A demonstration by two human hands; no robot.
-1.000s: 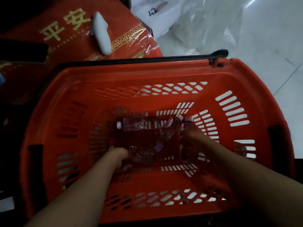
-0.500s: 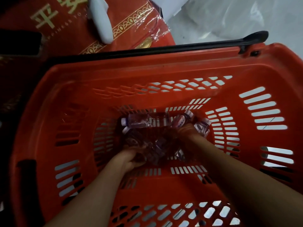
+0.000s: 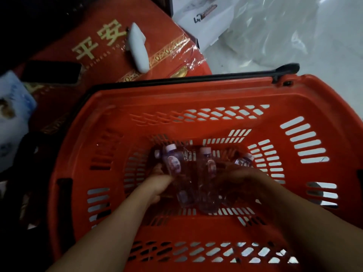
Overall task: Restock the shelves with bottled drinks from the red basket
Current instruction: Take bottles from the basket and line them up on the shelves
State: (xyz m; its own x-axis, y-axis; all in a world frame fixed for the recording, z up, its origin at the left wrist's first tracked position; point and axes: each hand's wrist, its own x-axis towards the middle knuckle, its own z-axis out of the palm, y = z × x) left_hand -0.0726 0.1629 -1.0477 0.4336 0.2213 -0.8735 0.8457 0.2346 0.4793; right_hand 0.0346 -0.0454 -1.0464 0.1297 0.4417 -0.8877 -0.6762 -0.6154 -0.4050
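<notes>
Far left, outside the basket: a blue-and-white pack, then a dark phone and a white plastic thing lying on a red gift box with gold lettering. No part in the job.

Next, the red basket, its black handle folded along the far rim, both forearms reaching down inside. Judged as the pick-up step: gathering drinks from the bottom, nothing lifted clear, no shelf in view.

Left hand low at the left of the cluster, fingers seemingly curled round the lower half of the left bottle, tipped up with its pale cap toward the far wall. Another cap just behind, hard to place. Next over, the middle bottle, also tipped up, base near the basket floor, close against its neighbour. Right hand over the right of the cluster, dim and blurred; impossible to tell whether spread, pressed flat or wrapped round anything. Past its knuckles, the right bottle, lying by the slotted wall.

Next move, at a guess: firming both holds, lifting straight up past the rim without letting the smooth clear bottles slip, then turning toward the shelves.

Far right: a crumpled clear plastic sheet on pale floor.
</notes>
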